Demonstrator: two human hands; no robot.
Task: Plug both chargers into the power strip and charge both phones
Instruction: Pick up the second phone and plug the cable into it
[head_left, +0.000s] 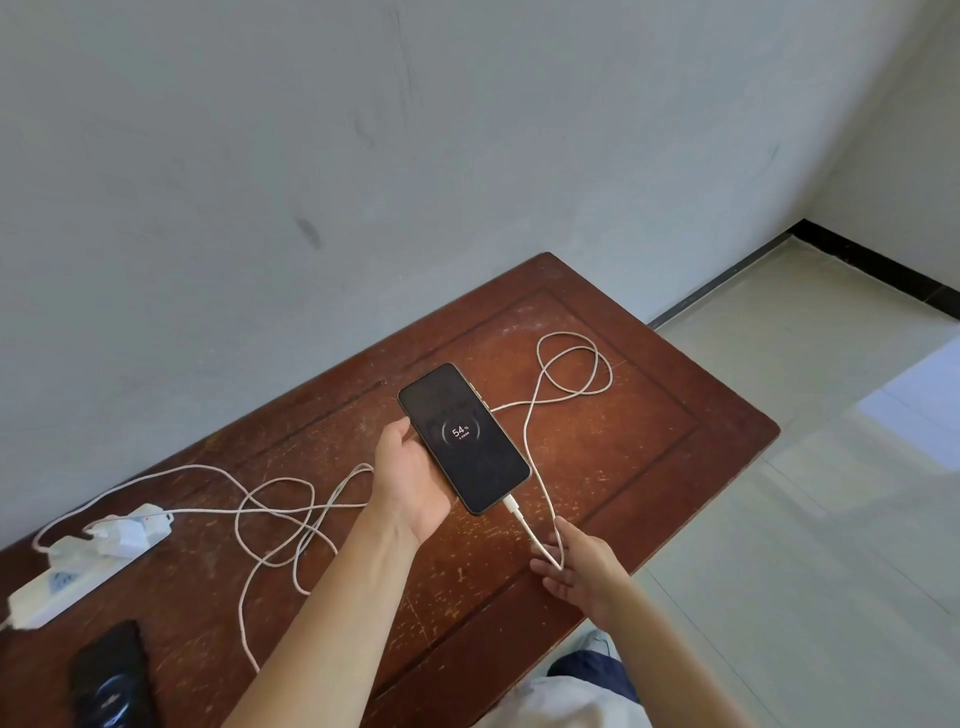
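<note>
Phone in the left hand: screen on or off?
On. The phone shows a charging ring reading 54%, with a white cable plugged into its bottom end.

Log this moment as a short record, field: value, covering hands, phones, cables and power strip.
left hand: holds the lit phone above the table
lit phone: screen shows 54 %, white cable plugged into its bottom end
right hand: open, fingers under a bend of the white cable
second phone: lies on the table at near left; cable link cannot be told
power strip: far left, white chargers plugged in
spare cable: loose loops on the table
</note>
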